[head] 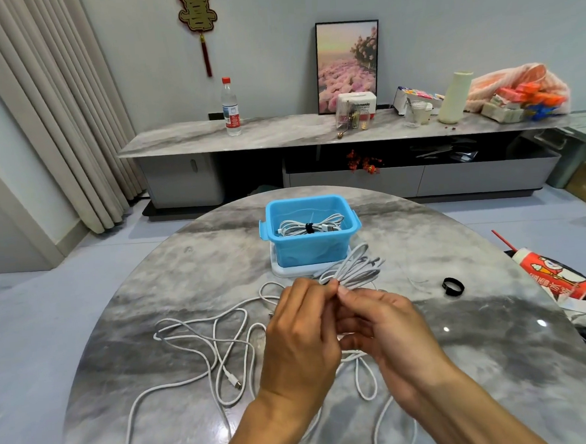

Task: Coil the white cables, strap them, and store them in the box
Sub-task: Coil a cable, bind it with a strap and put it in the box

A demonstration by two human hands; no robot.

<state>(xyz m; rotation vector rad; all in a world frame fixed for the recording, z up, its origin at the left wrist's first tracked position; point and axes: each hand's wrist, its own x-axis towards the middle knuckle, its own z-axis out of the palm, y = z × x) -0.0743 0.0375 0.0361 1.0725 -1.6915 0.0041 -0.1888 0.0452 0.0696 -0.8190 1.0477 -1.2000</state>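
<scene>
On the left of the round marble table [158,285], loose white cables [203,340] sprawl in tangled loops, one plug end [233,380] lying toward the near edge. Right of them the left hand [300,338] rises from the near edge, back of the hand up, fingers curled and pinching the near end of a coiled white cable [351,269]. The coil's long axis runs from the fingertips up and to the right, its far loops pointing at the blue box [350,233]; more loops hang below the hands. The right hand [382,322] meets the left, thumb and forefinger closed on the same bundle; something dark shows at the pinch, possibly a strap. In the box lies a strapped cable bundle [307,227]. Farther right, a black strap ring [453,285] rests well apart on the table.
</scene>
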